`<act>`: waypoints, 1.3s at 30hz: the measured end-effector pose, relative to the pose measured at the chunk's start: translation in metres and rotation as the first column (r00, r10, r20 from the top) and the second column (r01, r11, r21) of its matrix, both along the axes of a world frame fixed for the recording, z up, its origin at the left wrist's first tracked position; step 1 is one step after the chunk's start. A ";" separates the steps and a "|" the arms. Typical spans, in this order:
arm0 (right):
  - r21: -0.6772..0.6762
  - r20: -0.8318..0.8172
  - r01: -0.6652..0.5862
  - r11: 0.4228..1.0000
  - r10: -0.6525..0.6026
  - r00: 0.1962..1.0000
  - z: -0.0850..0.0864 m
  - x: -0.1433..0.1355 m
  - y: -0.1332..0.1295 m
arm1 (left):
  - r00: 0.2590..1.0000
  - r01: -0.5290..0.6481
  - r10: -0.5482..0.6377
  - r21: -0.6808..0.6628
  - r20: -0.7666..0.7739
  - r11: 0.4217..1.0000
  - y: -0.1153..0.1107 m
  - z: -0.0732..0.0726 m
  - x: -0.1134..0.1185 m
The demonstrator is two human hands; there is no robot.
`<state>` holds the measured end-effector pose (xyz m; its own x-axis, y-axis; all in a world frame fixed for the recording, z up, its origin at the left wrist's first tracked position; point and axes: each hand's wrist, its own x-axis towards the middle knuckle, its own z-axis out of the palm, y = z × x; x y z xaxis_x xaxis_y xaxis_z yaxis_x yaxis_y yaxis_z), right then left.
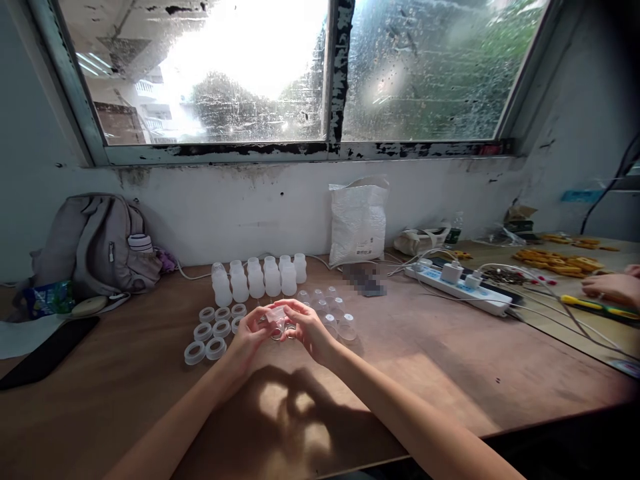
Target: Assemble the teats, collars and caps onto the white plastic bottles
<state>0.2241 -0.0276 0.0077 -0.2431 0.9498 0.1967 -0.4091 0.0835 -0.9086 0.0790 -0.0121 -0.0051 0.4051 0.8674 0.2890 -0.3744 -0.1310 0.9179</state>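
Observation:
My left hand (251, 333) and my right hand (309, 328) meet above the middle of the table, fingers closed around a small translucent plastic piece (275, 316). Fingers cover much of it, so its exact kind is unclear. Left of my hands, several translucent plastic rings (216, 348) lie in rows, some partly hidden by my left hand. Behind them stand several frosted white bottles (256, 280), upright and without caps. Just beyond and to the right of my right hand are several clear domed caps (346, 328).
A white plastic bag (358, 223) leans on the wall, near a power strip (460, 288) with chargers and trailing cables. At left are a grey backpack (95, 247) and a black flat object (47, 353). Another person's hand (613, 288) rests near a yellow-handled tool (600, 308) at far right.

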 end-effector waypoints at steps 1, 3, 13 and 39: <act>0.014 0.031 0.041 0.999 -0.042 0.999 0.002 0.000 -0.001 | 0.999 -0.019 0.021 0.051 -0.030 0.998 -0.002 0.002 0.000; 0.061 0.122 0.141 0.988 -0.148 0.981 0.004 0.001 -0.001 | 0.992 -0.072 0.087 0.159 -0.088 0.985 -0.005 0.006 0.000; 0.151 0.260 0.173 0.973 -0.209 0.943 0.000 0.001 0.003 | 0.933 -0.326 0.355 0.268 -0.066 0.907 -0.009 0.002 -0.001; 0.600 0.493 0.257 0.757 -0.603 0.627 -0.012 -0.007 -0.002 | 0.730 -0.321 0.582 0.572 -0.358 0.755 -0.003 -0.007 -0.002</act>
